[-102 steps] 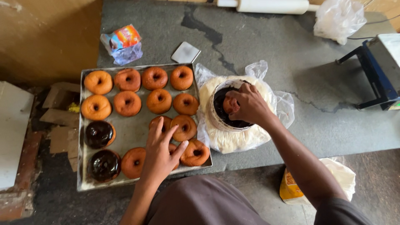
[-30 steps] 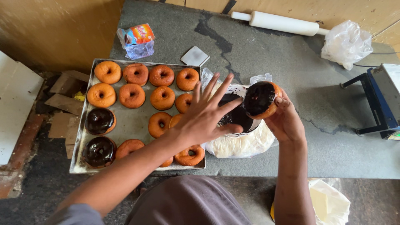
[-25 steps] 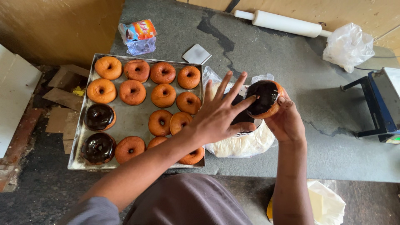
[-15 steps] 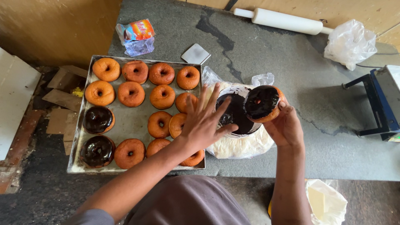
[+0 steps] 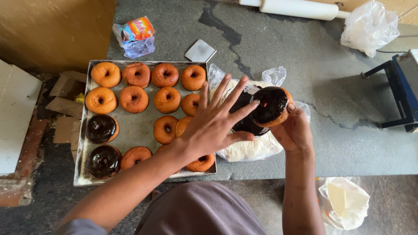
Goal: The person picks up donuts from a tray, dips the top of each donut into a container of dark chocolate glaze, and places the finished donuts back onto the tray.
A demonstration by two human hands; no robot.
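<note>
My right hand (image 5: 294, 130) holds a doughnut coated in dark chocolate glaze (image 5: 271, 105), tilted above a bowl of chocolate glaze (image 5: 244, 124) that sits in a white plastic-lined container (image 5: 250, 150). My left hand (image 5: 215, 122) is spread wide with fingers apart, hovering between the tray and the bowl, its fingertips close to the glazed doughnut. A metal tray (image 5: 135, 139) at the left carries several plain orange-brown doughnuts (image 5: 133, 99) and two chocolate-glazed ones (image 5: 101, 128) at its left side.
A white rolling pin (image 5: 296, 8) and a crumpled plastic bag (image 5: 370, 26) lie at the table's far edge. A small packet in plastic (image 5: 135, 35) and a white square card (image 5: 200, 50) sit behind the tray. A blue-framed device (image 5: 398, 93) stands at right.
My right hand lifted a doughnut out of the glaze and now holds it up coated. My left hand left the tray and moved right, fingers spread, toward the bowl.
</note>
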